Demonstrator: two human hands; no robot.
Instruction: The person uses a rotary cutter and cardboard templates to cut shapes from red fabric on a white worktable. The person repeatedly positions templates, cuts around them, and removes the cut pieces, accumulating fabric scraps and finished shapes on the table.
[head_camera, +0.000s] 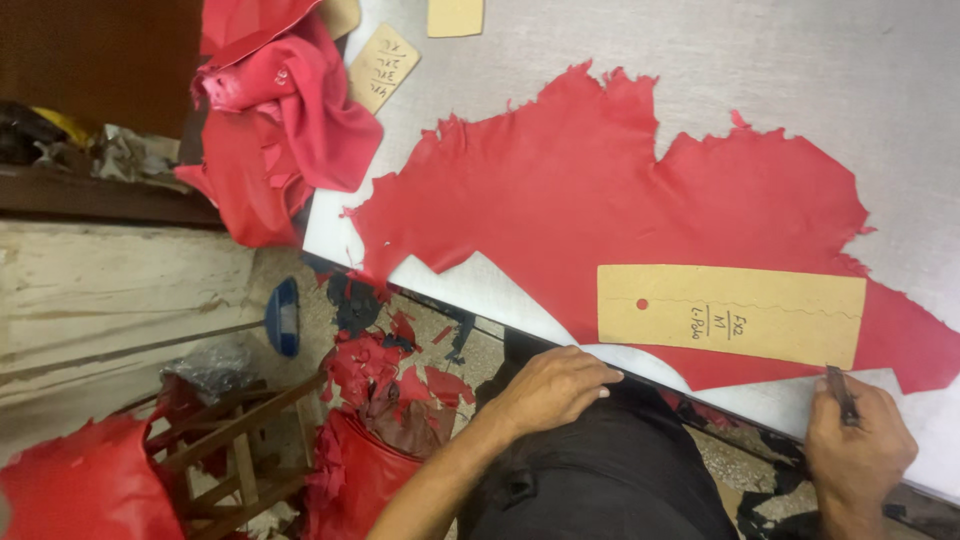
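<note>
My left hand (553, 385) lies flat, fingers together, on the near edge of the worktop (760, 70), pressing nothing but the bare surface beside the hide (600, 190). My right hand (857, 450) is closed round a knife (840, 392), its tip touching the worktop just below the right near corner of the template (730, 315).

The hide is red leather, spread flat across the middle of the worktop, ragged along its far edge. The template, a long tan card strip, lies on the hide's near part. To its left the near edge of the hide already shows straight, angled cuts, so I judge some pieces are out of it; most of the hide is whole. Around the template I can't see a finished cut line, so this piece looks barely begun.

More red leather (280, 120) is heaped at the far left corner, two other cards (382, 65) beside it. Scraps (400, 375) litter the floor below.
</note>
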